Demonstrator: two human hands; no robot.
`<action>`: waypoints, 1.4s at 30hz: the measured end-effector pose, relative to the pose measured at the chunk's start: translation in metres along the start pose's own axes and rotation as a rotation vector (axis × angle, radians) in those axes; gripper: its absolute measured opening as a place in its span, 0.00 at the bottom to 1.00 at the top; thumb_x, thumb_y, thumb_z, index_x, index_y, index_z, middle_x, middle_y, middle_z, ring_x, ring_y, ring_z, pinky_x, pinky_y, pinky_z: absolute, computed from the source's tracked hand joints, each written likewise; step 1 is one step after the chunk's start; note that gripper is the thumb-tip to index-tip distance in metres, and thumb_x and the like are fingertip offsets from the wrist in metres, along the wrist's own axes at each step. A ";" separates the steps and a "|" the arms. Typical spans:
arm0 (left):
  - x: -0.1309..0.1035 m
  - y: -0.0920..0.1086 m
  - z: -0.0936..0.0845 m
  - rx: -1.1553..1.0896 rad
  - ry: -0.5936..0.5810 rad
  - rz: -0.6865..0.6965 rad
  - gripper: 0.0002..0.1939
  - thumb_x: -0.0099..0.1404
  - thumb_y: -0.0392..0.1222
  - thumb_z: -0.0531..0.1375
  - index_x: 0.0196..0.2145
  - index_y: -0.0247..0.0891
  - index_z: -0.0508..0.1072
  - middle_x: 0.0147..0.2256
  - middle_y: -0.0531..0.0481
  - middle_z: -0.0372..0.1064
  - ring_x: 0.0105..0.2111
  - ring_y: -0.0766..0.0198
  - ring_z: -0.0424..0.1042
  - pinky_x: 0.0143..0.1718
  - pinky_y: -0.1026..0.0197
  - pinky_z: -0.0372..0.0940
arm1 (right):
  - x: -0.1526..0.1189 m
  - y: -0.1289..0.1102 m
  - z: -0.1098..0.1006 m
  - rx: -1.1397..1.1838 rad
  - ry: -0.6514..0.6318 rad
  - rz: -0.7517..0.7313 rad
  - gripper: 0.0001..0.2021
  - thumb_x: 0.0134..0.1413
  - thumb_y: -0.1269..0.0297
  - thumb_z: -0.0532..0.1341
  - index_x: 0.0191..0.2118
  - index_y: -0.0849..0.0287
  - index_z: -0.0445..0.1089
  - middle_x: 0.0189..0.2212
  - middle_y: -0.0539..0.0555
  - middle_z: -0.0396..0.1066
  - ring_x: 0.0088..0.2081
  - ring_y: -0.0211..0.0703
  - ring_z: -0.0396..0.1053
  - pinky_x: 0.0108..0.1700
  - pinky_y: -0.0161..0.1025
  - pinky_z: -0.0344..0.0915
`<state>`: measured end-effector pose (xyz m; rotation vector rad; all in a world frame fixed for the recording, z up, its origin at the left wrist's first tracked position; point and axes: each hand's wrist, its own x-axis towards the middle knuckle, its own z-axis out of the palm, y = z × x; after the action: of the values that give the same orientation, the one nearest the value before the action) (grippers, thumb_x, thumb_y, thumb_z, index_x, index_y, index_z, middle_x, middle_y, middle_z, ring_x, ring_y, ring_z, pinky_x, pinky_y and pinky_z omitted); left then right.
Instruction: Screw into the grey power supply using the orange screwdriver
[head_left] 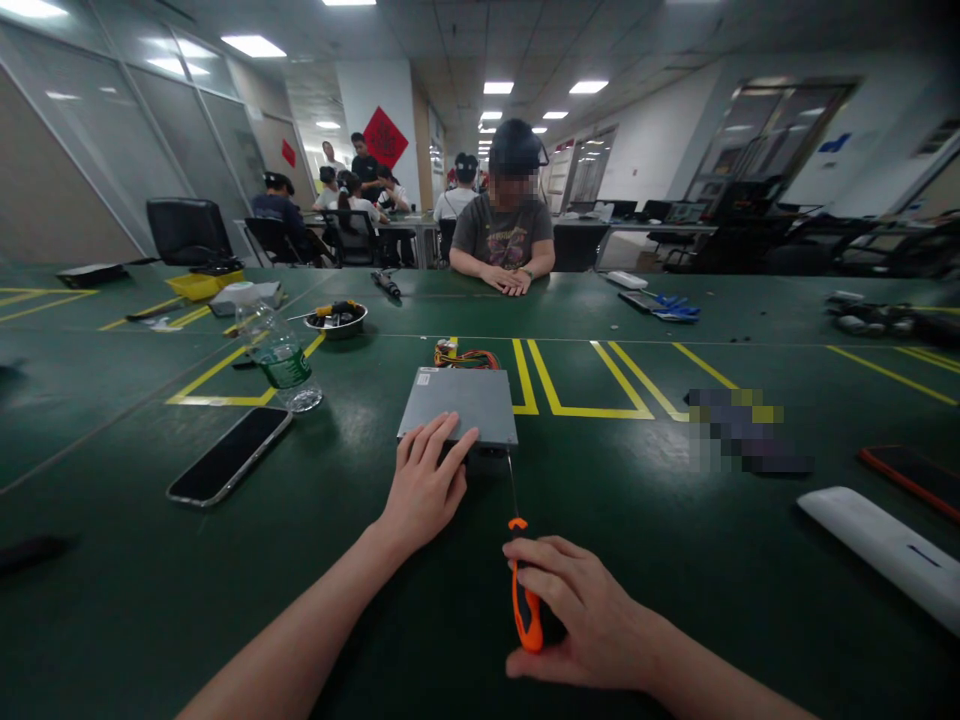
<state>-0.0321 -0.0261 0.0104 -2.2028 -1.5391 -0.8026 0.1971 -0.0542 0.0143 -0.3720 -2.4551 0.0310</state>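
A grey metal computer power supply [480, 405] lies flat on the green table, with a bundle of coloured cables [472, 358] at its far side. My left hand [429, 480] rests on its near left part, fingers stretched out over the top; the hand hides part of the near edge. An orange and black screwdriver [529, 620] is in my right hand [581, 610], fingers and thumb closed around the handle. Its thin shaft points away from me, and the tip is at the near right corner of the power supply. Whether the tip sits in a screw I cannot tell.
Left of the power supply are a phone [231, 455], a plastic bottle [283, 362] and a metal bowl [341, 318] of small items. To the right lie a white elongated device [885, 545] and an orange-edged phone [911, 475]. Across the table sits a person [504, 235].
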 end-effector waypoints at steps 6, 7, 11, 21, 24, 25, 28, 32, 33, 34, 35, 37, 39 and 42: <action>0.000 0.000 0.000 -0.003 0.006 -0.007 0.23 0.63 0.35 0.52 0.56 0.42 0.59 0.58 0.44 0.56 0.59 0.54 0.54 0.57 0.48 0.49 | 0.007 -0.003 -0.005 -0.038 -0.055 -0.082 0.17 0.59 0.57 0.52 0.47 0.64 0.63 0.42 0.65 0.69 0.41 0.47 0.69 0.39 0.42 0.67; 0.000 0.000 0.000 -0.008 0.006 -0.011 0.24 0.63 0.36 0.51 0.57 0.41 0.58 0.58 0.44 0.56 0.59 0.54 0.54 0.57 0.49 0.49 | 0.007 -0.003 -0.004 -0.041 -0.023 -0.089 0.16 0.59 0.57 0.51 0.46 0.64 0.63 0.41 0.65 0.69 0.40 0.46 0.70 0.38 0.42 0.67; 0.001 0.001 -0.001 -0.034 0.008 -0.023 0.23 0.64 0.36 0.50 0.57 0.36 0.57 0.58 0.43 0.57 0.59 0.56 0.53 0.58 0.50 0.48 | 0.004 -0.003 0.003 -0.029 0.041 -0.092 0.16 0.59 0.56 0.52 0.42 0.66 0.63 0.39 0.63 0.71 0.36 0.43 0.71 0.37 0.40 0.66; 0.000 0.007 0.001 0.001 0.034 -0.033 0.23 0.62 0.36 0.52 0.56 0.36 0.58 0.58 0.41 0.57 0.59 0.54 0.54 0.57 0.47 0.49 | 0.007 -0.002 -0.004 -0.031 -0.101 -0.089 0.18 0.61 0.55 0.50 0.48 0.63 0.63 0.40 0.63 0.70 0.40 0.47 0.70 0.39 0.44 0.65; 0.000 0.008 0.000 0.010 0.037 -0.027 0.24 0.62 0.35 0.52 0.57 0.37 0.58 0.58 0.41 0.57 0.58 0.53 0.54 0.57 0.48 0.49 | 0.008 0.000 -0.005 -0.031 -0.020 -0.130 0.18 0.61 0.54 0.50 0.45 0.65 0.64 0.39 0.63 0.70 0.35 0.44 0.71 0.36 0.41 0.65; -0.001 0.008 0.000 0.011 0.037 -0.027 0.25 0.62 0.35 0.52 0.57 0.37 0.58 0.58 0.42 0.57 0.58 0.53 0.55 0.57 0.48 0.50 | 0.008 0.000 -0.004 -0.029 0.004 -0.135 0.18 0.60 0.55 0.51 0.45 0.66 0.63 0.38 0.62 0.71 0.34 0.43 0.71 0.36 0.41 0.65; 0.000 0.006 -0.002 0.006 0.028 -0.016 0.24 0.62 0.35 0.52 0.57 0.38 0.58 0.57 0.43 0.58 0.58 0.54 0.56 0.56 0.50 0.50 | 0.004 0.002 -0.002 -0.019 0.066 -0.109 0.15 0.57 0.58 0.53 0.43 0.66 0.62 0.37 0.62 0.72 0.35 0.42 0.71 0.37 0.40 0.65; 0.000 0.001 -0.001 -0.046 0.025 -0.018 0.22 0.63 0.35 0.52 0.55 0.39 0.60 0.56 0.44 0.60 0.57 0.55 0.57 0.55 0.50 0.50 | -0.001 0.004 -0.001 0.009 0.047 -0.061 0.14 0.55 0.57 0.54 0.41 0.64 0.63 0.37 0.61 0.71 0.38 0.43 0.71 0.39 0.41 0.65; 0.000 0.000 -0.001 -0.061 0.024 -0.020 0.22 0.63 0.36 0.52 0.55 0.39 0.60 0.56 0.44 0.60 0.57 0.55 0.57 0.55 0.50 0.50 | -0.002 0.005 -0.001 0.012 0.027 -0.065 0.15 0.55 0.56 0.54 0.41 0.64 0.63 0.38 0.62 0.71 0.38 0.44 0.71 0.39 0.41 0.65; 0.000 -0.002 0.000 -0.074 0.021 -0.019 0.21 0.63 0.36 0.51 0.55 0.39 0.60 0.56 0.44 0.59 0.57 0.55 0.56 0.55 0.50 0.50 | -0.003 0.005 -0.001 0.008 0.003 -0.072 0.16 0.56 0.56 0.54 0.42 0.65 0.64 0.38 0.62 0.71 0.38 0.44 0.70 0.39 0.42 0.66; 0.000 -0.003 0.000 -0.086 0.018 -0.014 0.21 0.63 0.36 0.51 0.54 0.40 0.60 0.56 0.44 0.59 0.57 0.55 0.56 0.55 0.50 0.50 | -0.003 0.005 -0.002 -0.006 -0.017 -0.083 0.17 0.56 0.55 0.54 0.43 0.65 0.64 0.39 0.63 0.70 0.38 0.45 0.70 0.38 0.42 0.66; 0.000 -0.006 0.001 -0.102 0.017 -0.002 0.21 0.63 0.36 0.52 0.54 0.40 0.60 0.56 0.44 0.60 0.57 0.55 0.56 0.55 0.50 0.50 | -0.003 0.006 -0.003 -0.049 -0.035 -0.113 0.19 0.56 0.54 0.54 0.46 0.64 0.64 0.40 0.63 0.70 0.38 0.45 0.70 0.37 0.42 0.66; 0.001 -0.007 0.001 -0.109 0.020 0.006 0.22 0.62 0.36 0.52 0.54 0.41 0.60 0.55 0.44 0.60 0.57 0.56 0.56 0.54 0.50 0.50 | -0.003 0.006 -0.004 -0.091 -0.005 -0.135 0.18 0.56 0.54 0.55 0.45 0.64 0.64 0.39 0.63 0.71 0.37 0.44 0.70 0.36 0.41 0.66; 0.001 -0.008 0.001 -0.110 0.018 0.008 0.22 0.62 0.35 0.52 0.54 0.41 0.60 0.55 0.44 0.60 0.57 0.56 0.56 0.54 0.50 0.50 | -0.004 0.005 -0.004 -0.113 0.083 -0.146 0.17 0.57 0.55 0.55 0.43 0.66 0.65 0.38 0.62 0.72 0.36 0.42 0.71 0.35 0.39 0.66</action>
<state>-0.0395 -0.0221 0.0098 -2.2711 -1.5103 -0.9223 0.2035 -0.0506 0.0148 -0.2365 -2.4015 -0.1819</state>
